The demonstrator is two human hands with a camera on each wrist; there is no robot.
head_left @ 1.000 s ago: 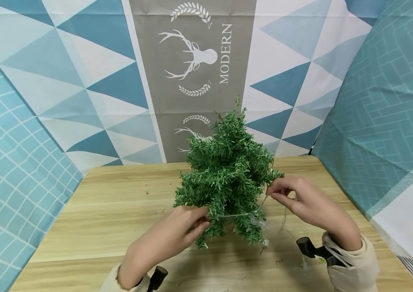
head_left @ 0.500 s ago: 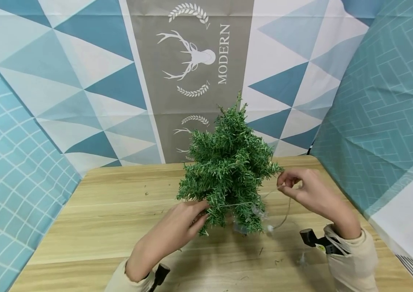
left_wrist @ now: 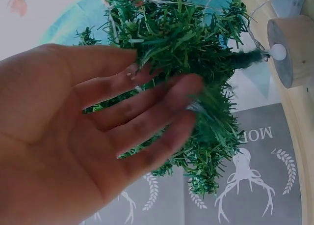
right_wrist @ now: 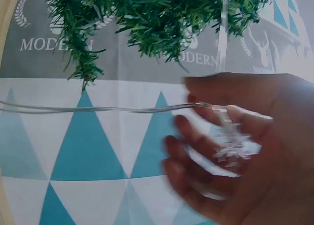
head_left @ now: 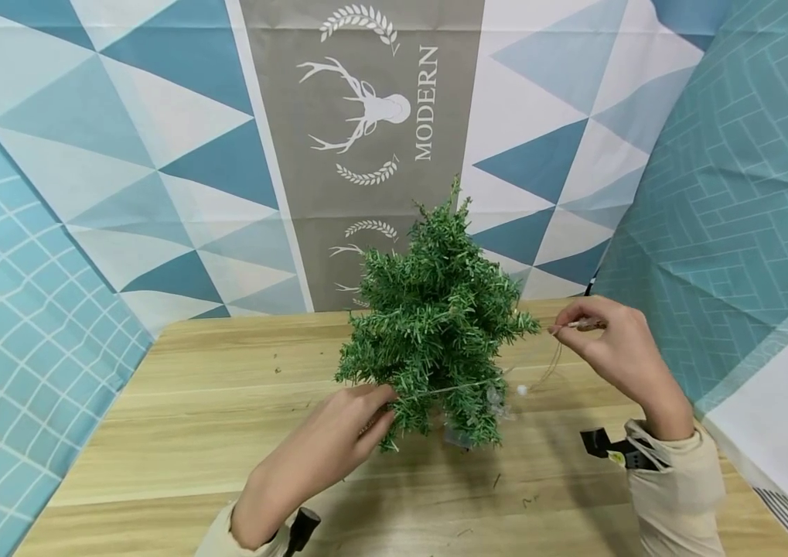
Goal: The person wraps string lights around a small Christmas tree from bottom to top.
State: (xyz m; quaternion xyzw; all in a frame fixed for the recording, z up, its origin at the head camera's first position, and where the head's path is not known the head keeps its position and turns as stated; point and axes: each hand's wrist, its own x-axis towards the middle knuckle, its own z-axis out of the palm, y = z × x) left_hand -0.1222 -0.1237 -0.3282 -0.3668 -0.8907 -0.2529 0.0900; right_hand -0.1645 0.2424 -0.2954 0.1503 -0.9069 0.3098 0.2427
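A small artificial Christmas tree (head_left: 438, 325) stands on the wooden table. My left hand (head_left: 345, 422) is at its lower left side; in the left wrist view the thumb and fingers bend round a green branch (left_wrist: 211, 119). A thin clear string of lights (head_left: 463, 386) stretches across the front of the tree. Right of the tree, my right hand (head_left: 616, 333) pinches this wire between thumb and fingertips. The right wrist view shows a doubled wire (right_wrist: 122, 109) leading to the pinch, and a clear snowflake-shaped light (right_wrist: 231, 144) hanging inside the palm.
The tree's round wooden base (left_wrist: 299, 58) shows in the left wrist view, with a white ball light (left_wrist: 278, 52) near it. Another white ball (head_left: 522, 390) hangs right of the tree. Small dark scraps (head_left: 527, 501) lie on the tabletop. Patterned cloths (head_left: 185, 155) enclose the table.
My right hand has moved right and upward, away from the tree, drawing the wire along. The left hand stays near the lower left branches, shifting only slightly.
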